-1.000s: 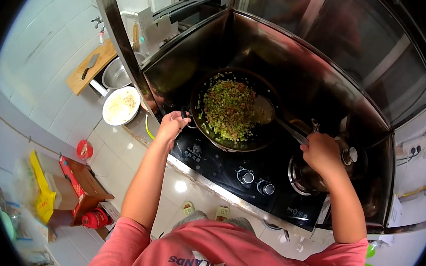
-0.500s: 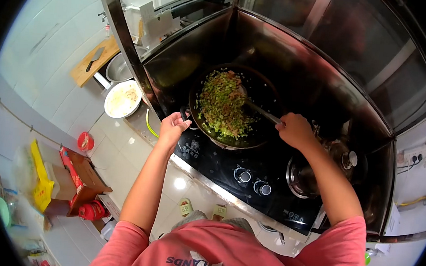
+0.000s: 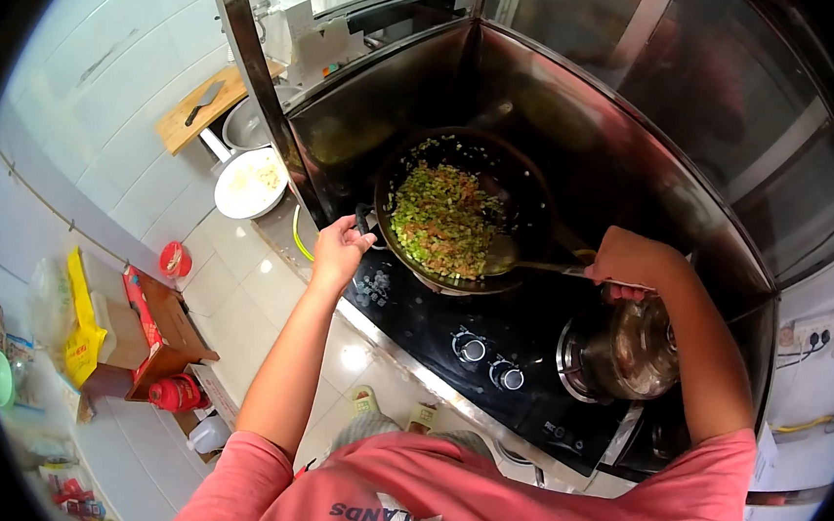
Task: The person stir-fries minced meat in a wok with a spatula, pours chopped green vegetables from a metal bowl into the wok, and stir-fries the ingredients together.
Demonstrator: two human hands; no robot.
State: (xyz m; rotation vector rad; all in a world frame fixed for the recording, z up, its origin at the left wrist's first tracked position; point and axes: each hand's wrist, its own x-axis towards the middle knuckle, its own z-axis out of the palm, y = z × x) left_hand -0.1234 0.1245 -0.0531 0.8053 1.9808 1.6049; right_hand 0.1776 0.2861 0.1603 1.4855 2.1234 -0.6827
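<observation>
A dark wok [image 3: 526, 186] sits on the black gas stove [image 3: 413, 314]. Chopped green vegetable with reddish-brown bits [image 3: 445, 214] lies heaped in it. My left hand [image 3: 342, 247] is closed round the wok's side handle [image 3: 362, 219]. In my right hand [image 3: 634, 262] is the handle of a metal spatula [image 3: 549, 267], gripped from above. The spatula's blade is low inside the wok, at the near right edge of the food.
A lidded pot [image 3: 630, 356] stands on the right burner, under my right forearm. To the left are a white pan [image 3: 250, 203] with pale food and a cutting board [image 3: 168, 128] bearing a knife [image 3: 204, 102]. Metal splash panels [image 3: 620, 169] enclose the stove's back.
My right hand has moved right and turned, drawing the spatula blade from the food's upper right to its near right side. The heap has shifted. My left hand stays on the handle.
</observation>
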